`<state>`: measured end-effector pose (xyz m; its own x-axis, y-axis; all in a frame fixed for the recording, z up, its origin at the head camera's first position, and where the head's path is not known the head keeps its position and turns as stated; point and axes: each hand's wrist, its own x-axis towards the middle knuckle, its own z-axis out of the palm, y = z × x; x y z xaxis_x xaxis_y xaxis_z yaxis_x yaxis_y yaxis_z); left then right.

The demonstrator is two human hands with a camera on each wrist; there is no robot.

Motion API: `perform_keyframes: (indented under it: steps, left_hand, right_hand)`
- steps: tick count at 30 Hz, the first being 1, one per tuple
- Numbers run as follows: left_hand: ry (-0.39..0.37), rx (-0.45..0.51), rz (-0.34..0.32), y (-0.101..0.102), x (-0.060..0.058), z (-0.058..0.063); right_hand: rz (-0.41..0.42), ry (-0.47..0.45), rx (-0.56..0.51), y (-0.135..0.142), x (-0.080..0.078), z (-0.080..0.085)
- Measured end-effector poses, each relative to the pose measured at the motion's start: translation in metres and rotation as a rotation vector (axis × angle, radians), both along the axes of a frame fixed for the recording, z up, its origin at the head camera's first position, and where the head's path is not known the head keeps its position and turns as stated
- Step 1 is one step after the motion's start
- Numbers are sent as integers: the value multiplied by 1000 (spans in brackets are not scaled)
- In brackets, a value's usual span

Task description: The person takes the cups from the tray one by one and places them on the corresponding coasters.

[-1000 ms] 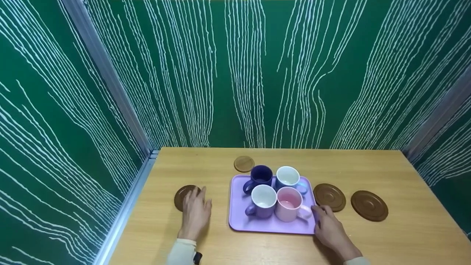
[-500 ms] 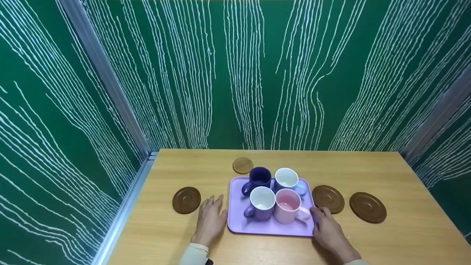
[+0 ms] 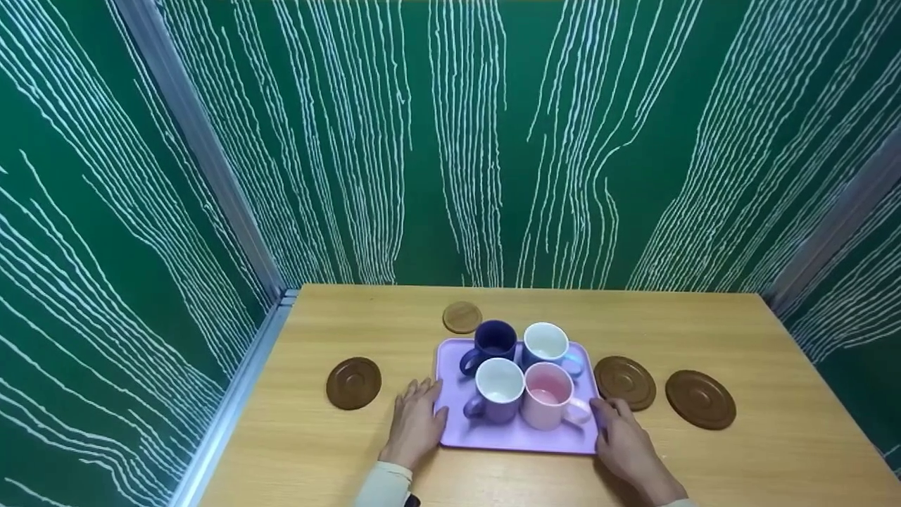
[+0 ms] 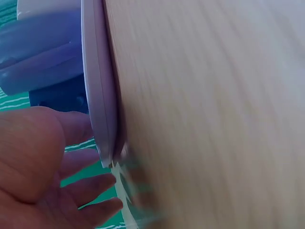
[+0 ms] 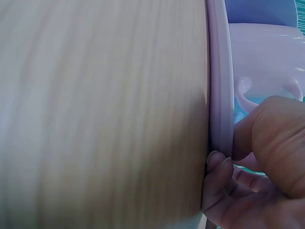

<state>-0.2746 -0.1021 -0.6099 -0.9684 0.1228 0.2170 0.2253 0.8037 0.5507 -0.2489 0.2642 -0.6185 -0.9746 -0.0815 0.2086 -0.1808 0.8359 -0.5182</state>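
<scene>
wrist views show left hand (image 4: 38,167) spread-fingered, right hand (image 5: 269,148) pinching tray (image 5: 221,86); head alone shows brown discs (image 3: 353,382).

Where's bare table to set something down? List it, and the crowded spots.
Bare table behind the rightmost coaster, and in front of the tray between left hand and right hand. Crowded: the tray, four mugs bunched on it; its right edge, gripped by the right hand, another coaster close.

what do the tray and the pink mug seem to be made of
The tray: probably plastic, smooth and satiny, going by its even lilac colour and rounded, moulded-looking rim. The pink mug: likely glazed ceramic, given small bright highlights on its side.
</scene>
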Motion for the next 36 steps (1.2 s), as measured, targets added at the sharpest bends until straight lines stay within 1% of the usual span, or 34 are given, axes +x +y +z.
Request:
perform_keyframes:
  steps: [3, 5, 9, 13, 17, 20, 24, 31, 34, 36]
  left_hand:
    - [-40, -8, -13, 2, 2, 1]
    - [-49, -14, -14, 3, 3, 2]
    - [-39, -34, -16, 6, 3, 4]
    - [-23, -68, -26, 9, 4, 5]
    - [-37, -81, -33, 9, 5, 6]
    - [-41, -89, -39, 6, 5, 5]
    - [-32, -100, -42, 5, 4, 5]
    - [-62, -77, -40, 5, 5, 7]
    - [-65, -77, -42, 5, 5, 7]
    - [-66, -75, -44, 5, 4, 8]
  right_hand:
    - [0, -27, -7, 0, 0, 0]
    - [-1, -45, -9, 1, 0, 0]
    - [-4, -65, -11, 2, 1, 1]
    - [-6, -63, -14, 3, 3, 2]
    - [-3, -45, -14, 3, 3, 1]
    - [8, 8, -12, 0, 2, 0]
    - [19, 57, -6, -1, 2, 0]
    - [24, -22, -18, 1, 3, 4]
    - [30, -46, -19, 5, 2, 11]
    - [28, -37, -25, 8, 1, 18]
